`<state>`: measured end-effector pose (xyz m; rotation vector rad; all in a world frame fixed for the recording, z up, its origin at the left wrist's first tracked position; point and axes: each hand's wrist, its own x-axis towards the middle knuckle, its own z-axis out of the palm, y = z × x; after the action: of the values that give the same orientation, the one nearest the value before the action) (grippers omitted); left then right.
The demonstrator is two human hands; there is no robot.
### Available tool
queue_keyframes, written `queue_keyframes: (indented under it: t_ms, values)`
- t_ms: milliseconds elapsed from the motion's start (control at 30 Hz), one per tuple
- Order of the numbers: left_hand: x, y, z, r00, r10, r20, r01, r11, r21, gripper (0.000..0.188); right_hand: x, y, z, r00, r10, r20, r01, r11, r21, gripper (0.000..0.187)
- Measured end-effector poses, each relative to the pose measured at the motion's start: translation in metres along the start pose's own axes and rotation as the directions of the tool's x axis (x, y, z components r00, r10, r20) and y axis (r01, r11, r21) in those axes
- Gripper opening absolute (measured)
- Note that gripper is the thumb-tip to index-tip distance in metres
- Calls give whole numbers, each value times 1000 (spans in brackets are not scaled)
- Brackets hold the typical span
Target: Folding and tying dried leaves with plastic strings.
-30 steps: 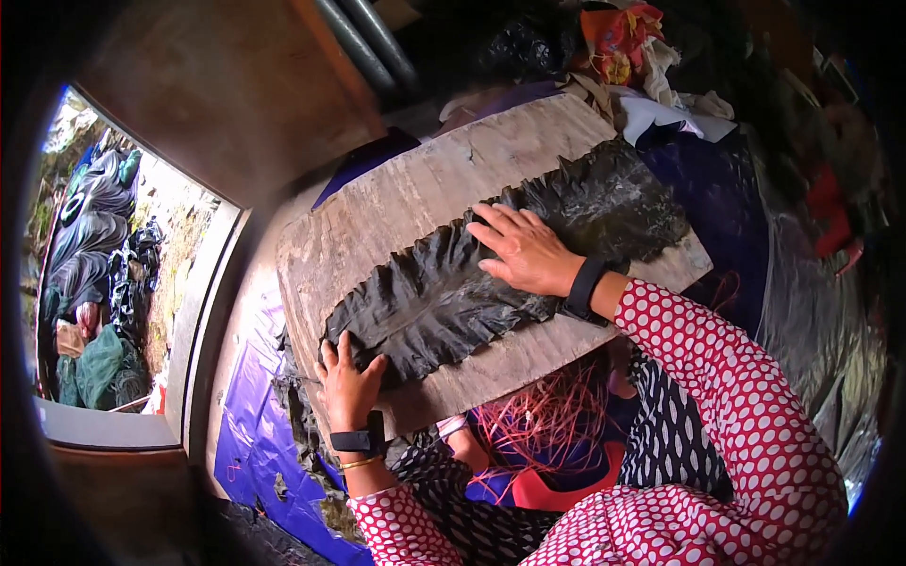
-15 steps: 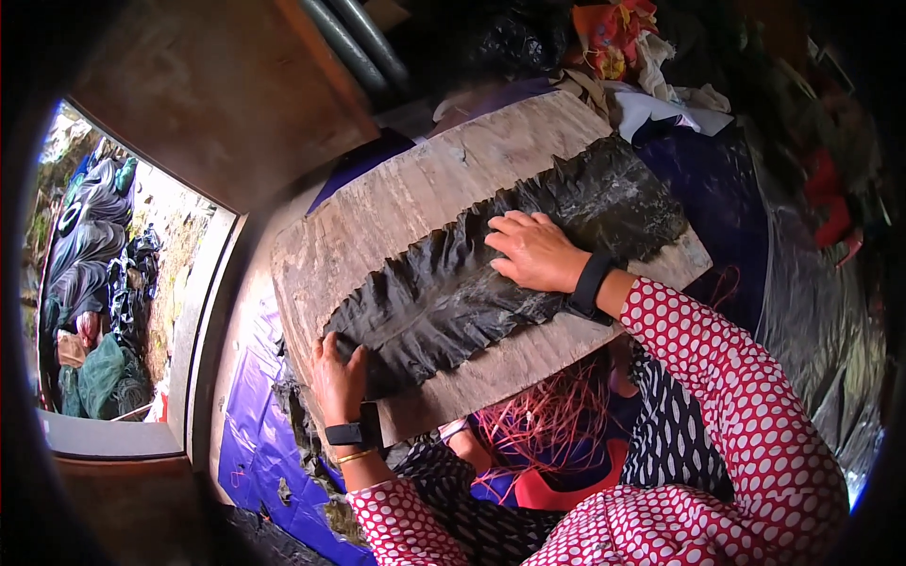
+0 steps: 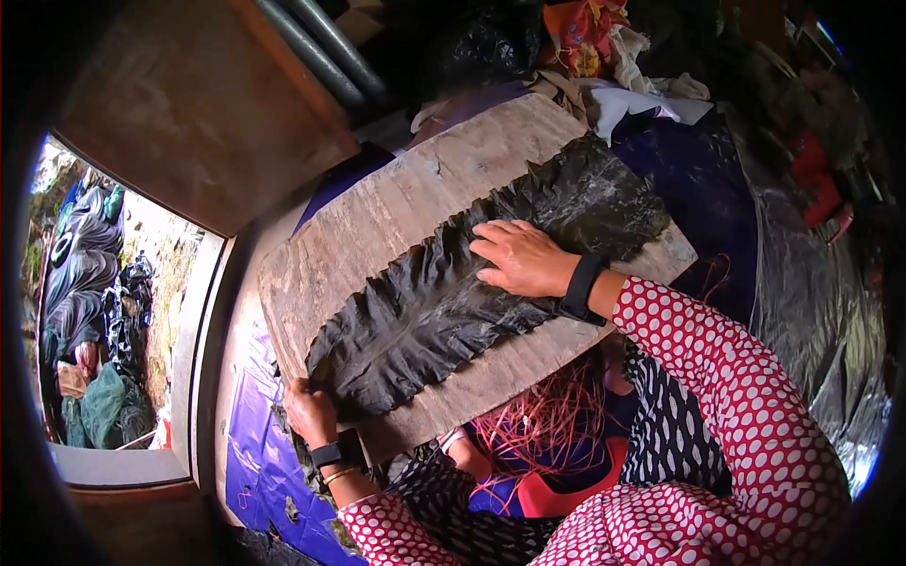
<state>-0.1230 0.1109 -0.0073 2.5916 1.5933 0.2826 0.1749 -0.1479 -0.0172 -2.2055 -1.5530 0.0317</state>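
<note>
A long dark kelp leaf (image 3: 415,330) with ruffled edges lies spread diagonally across a pale wooden board (image 3: 359,236). My right hand (image 3: 528,259) rests palm down on the middle of the leaf, its fingers stretched out and slightly apart. At the leaf's near left end, by the board's edge, my left hand (image 3: 310,413) has its fingers closed on the tip. The left thumb is mostly hidden. Both wrists wear black bands, and a thin bracelet circles the left one.
Under the board, pink-red strings (image 3: 543,415) lie in a tangle near a red curved object (image 3: 566,495). Purple plastic sheeting (image 3: 264,453) spreads at the left. A brown wooden panel (image 3: 198,113) stands at the far left beside a bright opening. Clear plastic (image 3: 812,330) hangs at the right.
My left hand has slid nearer and left to the leaf's end, and its fingers have closed. The right hand stays on the leaf. The whole view has shifted slightly.
</note>
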Motion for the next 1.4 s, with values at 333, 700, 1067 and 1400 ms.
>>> queue_keyframes:
  t_ms: [333,700,1067,1400]
  values:
    - [0,-10,-26,978,-209,-8,209,977,33,31,4,35,-9,972,18,-232,-31,998,-53,29]
    - [-21,77,1,861,504,-68,-503,823,-264,61,10,32,6,997,36,-62,-35,999,9,39]
    - [-26,75,0,881,437,183,-405,895,-185,81,0,49,-23,978,205,21,-203,976,-74,39]
    - [-24,74,-1,878,433,205,-397,897,-195,82,-9,59,-40,963,161,-217,-171,985,-28,39]
